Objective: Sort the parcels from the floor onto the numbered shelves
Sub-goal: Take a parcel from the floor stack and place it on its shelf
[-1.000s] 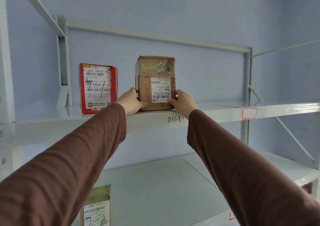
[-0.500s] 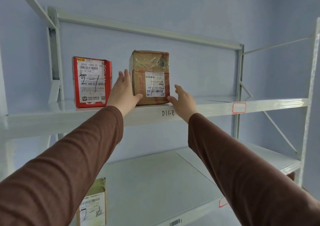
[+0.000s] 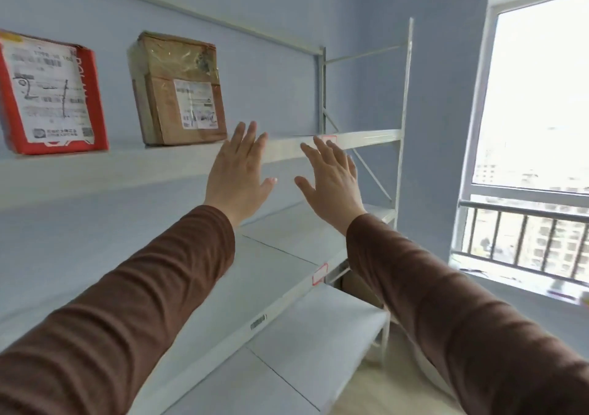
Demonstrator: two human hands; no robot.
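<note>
A brown cardboard parcel (image 3: 180, 91) with a white label stands upright on the upper shelf (image 3: 134, 167). To its left on the same shelf stands a red parcel (image 3: 51, 96) with a white label marked by hand. My left hand (image 3: 239, 172) hangs in the air right of and below the brown parcel, fingers straight and spread, touching nothing. Beside it my right hand (image 3: 331, 178) is likewise spread and holds nothing. Both arms wear brown sleeves.
A lower white shelf (image 3: 287, 245) runs beneath the hands, with a small red-framed tag (image 3: 319, 274) on its front edge. The rack's upright post (image 3: 403, 118) stands at the right. A window (image 3: 535, 121) with a railing fills the right side.
Both hands have let go of the brown parcel and drawn back to the right with fingers spread. The view has swung right, bringing the window in.
</note>
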